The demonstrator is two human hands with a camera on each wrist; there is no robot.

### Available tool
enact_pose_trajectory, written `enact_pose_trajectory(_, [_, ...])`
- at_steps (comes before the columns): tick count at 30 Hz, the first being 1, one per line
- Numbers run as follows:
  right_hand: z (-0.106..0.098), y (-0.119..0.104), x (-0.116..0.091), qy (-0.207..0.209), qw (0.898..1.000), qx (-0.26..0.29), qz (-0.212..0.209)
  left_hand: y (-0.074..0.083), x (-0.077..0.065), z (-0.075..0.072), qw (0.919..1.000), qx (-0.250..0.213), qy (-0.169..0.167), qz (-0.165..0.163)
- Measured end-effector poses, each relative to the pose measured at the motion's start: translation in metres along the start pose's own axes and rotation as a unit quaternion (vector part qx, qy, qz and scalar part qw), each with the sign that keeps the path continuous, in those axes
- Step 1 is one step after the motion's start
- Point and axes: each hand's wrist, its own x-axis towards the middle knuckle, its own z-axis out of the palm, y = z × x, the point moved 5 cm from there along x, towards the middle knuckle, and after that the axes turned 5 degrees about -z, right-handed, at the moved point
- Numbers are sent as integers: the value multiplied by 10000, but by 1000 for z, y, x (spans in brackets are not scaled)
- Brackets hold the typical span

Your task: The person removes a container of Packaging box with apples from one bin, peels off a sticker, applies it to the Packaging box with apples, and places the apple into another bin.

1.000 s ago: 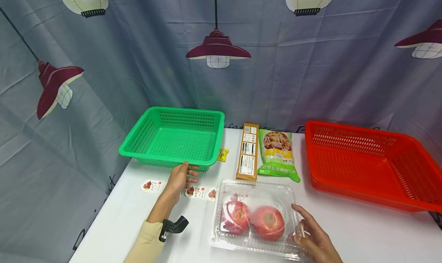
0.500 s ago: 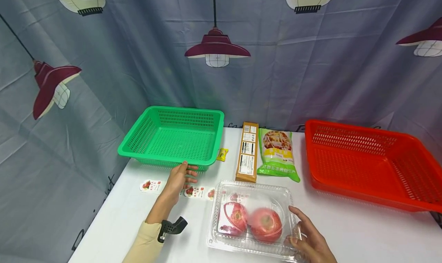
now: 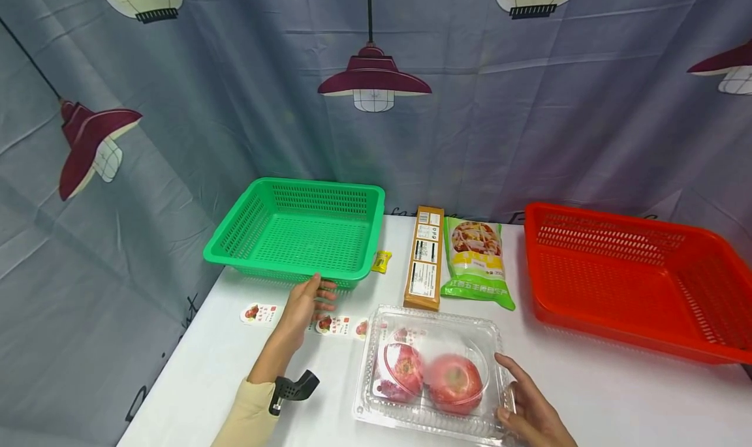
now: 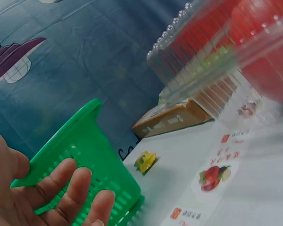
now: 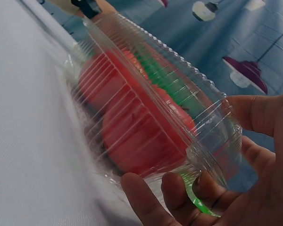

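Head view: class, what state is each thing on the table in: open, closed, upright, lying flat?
Clear box: lid down, two red fruits inside
Green basket: upright, nothing seen inside
Red basket: upright, nothing seen inside
Cardboard box: closed, lying flat
Food bag: lying flat, looks sealed
Yellow packet: seal unclear
Printed labels: lying flat

head view bright | glints on clear box [image 3: 437, 339] | wrist views dimmer

A grey curtain [image 3: 247, 107] with printed lamps [image 3: 375, 76] backs a white table [image 3: 623, 395].
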Motion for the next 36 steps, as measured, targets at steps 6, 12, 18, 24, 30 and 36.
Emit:
enact_pose_trajectory(6, [1,1,0,-31,10000,43,-38,-4,-7,-6,9994,333,54,57])
enact_pose_trajectory(12, [2,-3,0,106,9997,93,214,-12,-10,-23,9915,1159,584,110])
enact_pose_trajectory(18, [3,-6,-5,713,9900,-622,1046,-23,-11,-51,9745,1775,1368,124])
enact_pose_trajectory(24, [4,-9,-9,1186,9802,-1008,1222,-28,-14,-70,9622,2000,1848,114])
enact_pose_trajectory(30, [0,-9,-10,1377,9773,-1133,1143,-29,-20,-88,9416,2375,2376,242])
enact_pose_trajectory(36, [-4,-7,-12,1507,9686,-1513,1277,-33,-27,-105,9273,2636,2648,241])
